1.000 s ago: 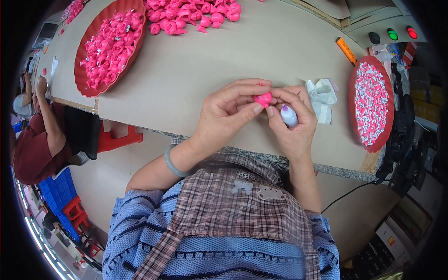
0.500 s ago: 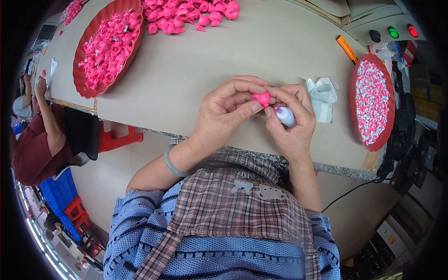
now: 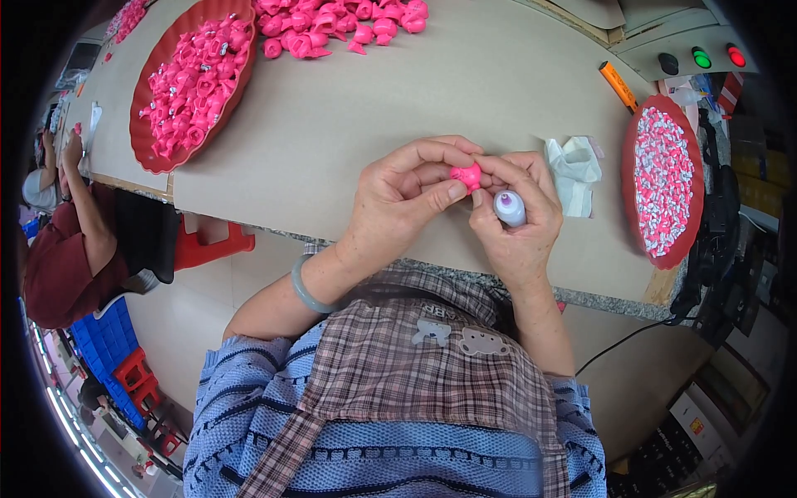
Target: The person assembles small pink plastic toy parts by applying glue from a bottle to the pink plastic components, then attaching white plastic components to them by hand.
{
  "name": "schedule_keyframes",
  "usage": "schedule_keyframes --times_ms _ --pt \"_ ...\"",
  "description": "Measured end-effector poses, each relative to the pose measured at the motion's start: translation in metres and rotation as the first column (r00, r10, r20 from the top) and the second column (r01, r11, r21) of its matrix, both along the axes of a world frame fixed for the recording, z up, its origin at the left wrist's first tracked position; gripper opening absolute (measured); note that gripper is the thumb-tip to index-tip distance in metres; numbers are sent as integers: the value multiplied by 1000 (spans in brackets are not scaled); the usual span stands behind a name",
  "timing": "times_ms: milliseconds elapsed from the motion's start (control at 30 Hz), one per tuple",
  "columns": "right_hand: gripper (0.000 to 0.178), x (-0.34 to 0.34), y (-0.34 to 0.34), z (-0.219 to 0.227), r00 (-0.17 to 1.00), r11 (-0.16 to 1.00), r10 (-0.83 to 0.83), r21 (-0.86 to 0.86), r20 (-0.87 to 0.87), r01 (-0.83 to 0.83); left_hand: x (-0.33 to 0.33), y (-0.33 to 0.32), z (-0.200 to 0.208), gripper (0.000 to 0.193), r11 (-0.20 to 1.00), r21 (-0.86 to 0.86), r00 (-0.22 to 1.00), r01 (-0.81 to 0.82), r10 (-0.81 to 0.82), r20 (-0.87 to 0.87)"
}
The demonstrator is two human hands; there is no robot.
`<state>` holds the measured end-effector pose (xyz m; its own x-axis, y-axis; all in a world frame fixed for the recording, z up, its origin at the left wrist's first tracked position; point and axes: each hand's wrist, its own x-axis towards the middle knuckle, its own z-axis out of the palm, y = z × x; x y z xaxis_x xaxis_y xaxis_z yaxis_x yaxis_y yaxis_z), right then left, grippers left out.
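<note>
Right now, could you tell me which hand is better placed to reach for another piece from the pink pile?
Probably the left. The left hand pinches only the small pink piece and sits on the side of the pink pile. The right hand also holds a small bottle, and lies farther from the pile.

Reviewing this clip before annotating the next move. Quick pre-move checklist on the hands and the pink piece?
1. Small pink piece pinched by left hand fingertips: ok.
2. Right hand also touches the piece from the other side: ok.
3. Small white-tipped bottle held in right hand, tip up toward the camera: ok.
4. Bottle tip touching the piece: not ok, apart.
5. Cap on or off the bottle: cannot tell.
6. Red tray of pink parts and red tray of pale parts on the table, beside the hands: ok.
</note>
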<state>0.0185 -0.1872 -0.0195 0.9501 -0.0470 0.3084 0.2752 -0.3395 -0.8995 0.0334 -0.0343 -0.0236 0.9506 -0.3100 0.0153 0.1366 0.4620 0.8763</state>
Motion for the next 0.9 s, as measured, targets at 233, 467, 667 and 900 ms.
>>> schedule_keyframes --times_ms 233,467,667,900 --pt "35 5 2 2 1000 1000 10 2 0 -10 6 1 1 21 1000 -26 1000 -6 6 -16" --pt "32 2 5 20 986 992 27 126 -167 -6 5 14 11 22 995 -78 993 -66 58 -98" --pt "27 -4 -1 12 982 989 75 138 -173 -51 25 76 30 27 774 357 815 -523 330 477" --pt "24 -3 3 14 978 987 117 126 -170 -96 65 156 71 28 -210 462 491 -861 -109 865"
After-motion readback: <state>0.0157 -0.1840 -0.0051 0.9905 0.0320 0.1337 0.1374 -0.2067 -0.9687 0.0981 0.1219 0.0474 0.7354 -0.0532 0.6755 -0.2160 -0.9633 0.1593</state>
